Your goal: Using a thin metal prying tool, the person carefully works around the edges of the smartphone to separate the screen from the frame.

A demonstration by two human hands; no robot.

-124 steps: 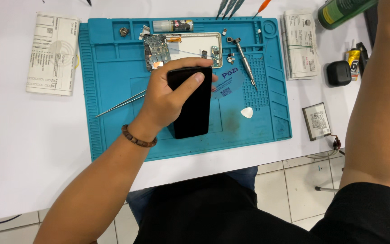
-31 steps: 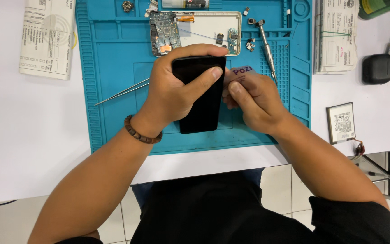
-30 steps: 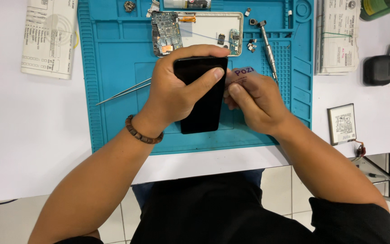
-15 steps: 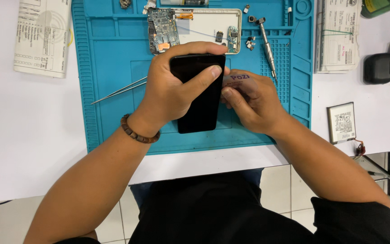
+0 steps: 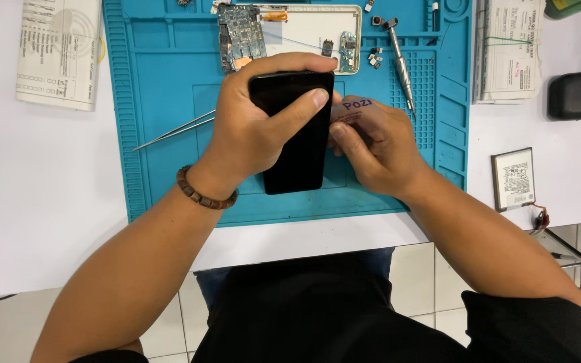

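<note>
A black phone screen panel [image 5: 297, 151] lies on the blue work mat [image 5: 163, 87]. My left hand [image 5: 253, 131] grips it from the left, thumb across its top and fingers over its upper edge. My right hand [image 5: 378, 144] holds a thin translucent plastic card [image 5: 354, 111] against the panel's right edge. Behind them lies an opened phone frame [image 5: 297, 30] with its circuit board [image 5: 240, 33] exposed.
Metal tweezers [image 5: 173, 131] lie on the mat left of my hand, a screwdriver [image 5: 401, 64] and small loose parts at the upper right. A flat battery [image 5: 514, 178], a black case [image 5: 571, 95] and paper packets [image 5: 509, 50] lie right of the mat; a leaflet [image 5: 58, 54] lies left.
My right hand, out of view four seconds ago, came in with the plastic card and set it against the panel's right edge. The left hand keeps its grip on the panel.
</note>
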